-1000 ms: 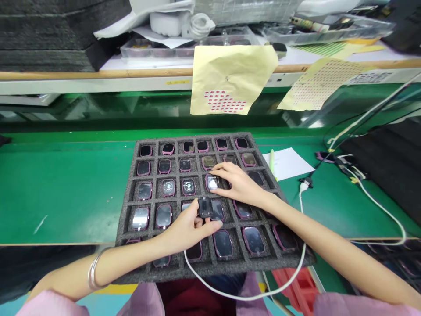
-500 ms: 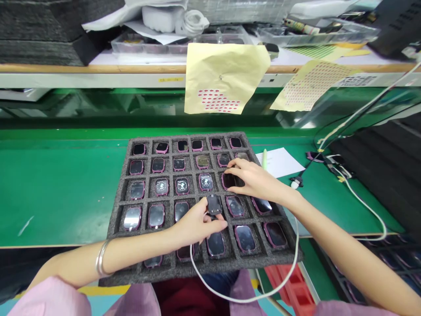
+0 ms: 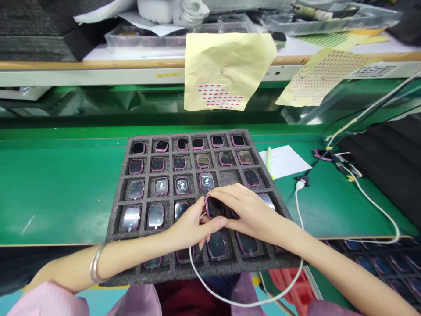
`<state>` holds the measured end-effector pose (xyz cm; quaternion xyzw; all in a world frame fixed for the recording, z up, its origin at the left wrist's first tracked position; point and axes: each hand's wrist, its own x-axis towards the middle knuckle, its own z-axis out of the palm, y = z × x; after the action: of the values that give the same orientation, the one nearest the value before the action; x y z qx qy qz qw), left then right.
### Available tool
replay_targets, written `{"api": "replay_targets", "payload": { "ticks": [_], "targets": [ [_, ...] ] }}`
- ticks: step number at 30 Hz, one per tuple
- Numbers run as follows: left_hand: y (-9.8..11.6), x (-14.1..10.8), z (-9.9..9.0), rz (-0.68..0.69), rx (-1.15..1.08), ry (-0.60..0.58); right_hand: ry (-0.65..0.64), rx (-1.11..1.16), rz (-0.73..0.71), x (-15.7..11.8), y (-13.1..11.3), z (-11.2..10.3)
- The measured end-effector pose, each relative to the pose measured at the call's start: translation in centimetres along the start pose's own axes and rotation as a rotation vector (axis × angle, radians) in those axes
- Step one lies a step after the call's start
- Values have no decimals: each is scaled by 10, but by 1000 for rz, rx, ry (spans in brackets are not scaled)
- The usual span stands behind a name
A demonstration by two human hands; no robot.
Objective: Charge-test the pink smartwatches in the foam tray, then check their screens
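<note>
A dark foam tray (image 3: 115, 208) divided into compartments holds several smartwatches with purple-pink cases and dark screens. Over its lower middle, my right hand (image 3: 251, 213) pinches one smartwatch (image 3: 215, 206) by its edges, screen up. My left hand (image 3: 189, 226) is closed beneath and beside that watch, around a small black charging block that the watch now hides. A white cable (image 3: 243, 303) runs from below my left hand and loops to the right. Two watches in the third row, such as the lit watch (image 3: 182, 185), show white dial faces.
On the green bench (image 3: 59, 188), a white paper (image 3: 289, 162) and a light green pen (image 3: 269, 161) lie right of the tray. Cables join at a connector (image 3: 301, 182). Yellow sheets (image 3: 226, 66) hang from the shelf edge. More watches sit in a tray (image 3: 378, 263) at lower right.
My right hand has lifted the watch from its third-row compartment and brought it left and down onto the black block in my left hand. The view has shifted slightly.
</note>
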<state>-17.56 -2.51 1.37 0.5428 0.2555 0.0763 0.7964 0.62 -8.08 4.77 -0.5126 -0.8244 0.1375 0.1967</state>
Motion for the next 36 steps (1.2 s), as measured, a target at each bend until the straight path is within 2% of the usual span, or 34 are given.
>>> {"api": "replay_targets", "payload": {
  "ticks": [12, 36],
  "targets": [
    [1, 2, 3, 40, -56, 109, 146, 103, -44, -4, 7, 17],
    [-1, 2, 4, 21, -53, 102, 127, 120, -22, -7, 6, 22]
  ]
}}
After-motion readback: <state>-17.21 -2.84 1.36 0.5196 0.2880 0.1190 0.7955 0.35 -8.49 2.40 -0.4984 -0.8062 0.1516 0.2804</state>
